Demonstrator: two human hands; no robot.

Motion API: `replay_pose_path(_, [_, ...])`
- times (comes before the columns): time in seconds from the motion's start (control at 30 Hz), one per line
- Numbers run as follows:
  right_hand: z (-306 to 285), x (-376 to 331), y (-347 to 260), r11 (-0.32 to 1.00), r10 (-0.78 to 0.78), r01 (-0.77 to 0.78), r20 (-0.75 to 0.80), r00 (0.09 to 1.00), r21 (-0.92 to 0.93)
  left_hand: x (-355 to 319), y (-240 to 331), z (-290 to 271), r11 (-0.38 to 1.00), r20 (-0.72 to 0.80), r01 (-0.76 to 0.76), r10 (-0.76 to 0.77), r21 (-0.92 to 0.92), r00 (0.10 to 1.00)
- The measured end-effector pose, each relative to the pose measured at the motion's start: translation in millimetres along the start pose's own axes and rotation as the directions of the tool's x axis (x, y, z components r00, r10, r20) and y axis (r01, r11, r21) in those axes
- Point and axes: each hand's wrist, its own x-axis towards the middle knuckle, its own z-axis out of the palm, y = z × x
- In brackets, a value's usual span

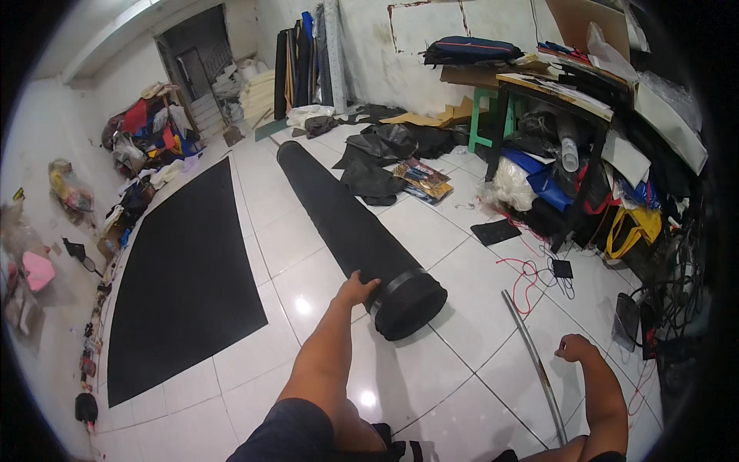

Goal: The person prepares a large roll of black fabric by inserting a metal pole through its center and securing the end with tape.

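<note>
So, starting on the left: there's a big black sheet (pixel 185 285) lying flat on the white tile floor (pixel 269 346), and it looks pretty smooth from here. Just right of it, with a strip of bare tile between, is the long black roll (pixel 346 219), lying on the floor and running away from the person toward the back of the room. The left hand (pixel 359 289) is on the left side of its near end, thumb and forefinger apart; can't tell if the other fingers are pressing or just resting. Looks to me like the job right now is controlling that end, and IMO with a roll this long you want a broad, even touch, no digging in with the fingertips, or the outer layer could slip or crease. I'd also steady both sides if it starts to wander. As for looks: matte black, fat, fairly straight and even, with a shiny greyish band (pixel 404 286) around the near end and a dark round end face. Next over, a red cord (pixel 527 283) lies loosely looped on the tiles, with a thin metal tube (pixel 533 362) on the floor below it. Furthest right, the right hand (pixel 573 348) hangs near the tube, fingers curled in together, nothing visible in it.
</note>
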Motion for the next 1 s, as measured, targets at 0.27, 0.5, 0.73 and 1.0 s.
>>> replay_pose_path(0.27, [12,3,-13,0.998,-0.057,0.057,-0.01,0.998,-0.017,-6,6,-1,0.998,0.088,-0.023,0.018,0.057,0.996])
replay_pose_path(0.5, [7,0,-23,0.997,-0.073,0.073,0.009,0.997,-0.03,-3,0,0,0.999,0.073,-0.021,0.018,0.04,0.997])
replay_pose_path(0.73, [6,-3,-25,0.999,-0.048,0.048,0.058,0.997,-0.007,-5,4,0,1.0,0.097,-0.014,0.014,0.006,0.995])
replay_pose_path(1.0, [9,-2,-26,0.996,-0.091,0.091,0.034,0.995,-0.023,-7,11,-2,1.0,0.099,-0.009,0.01,-0.01,0.995])
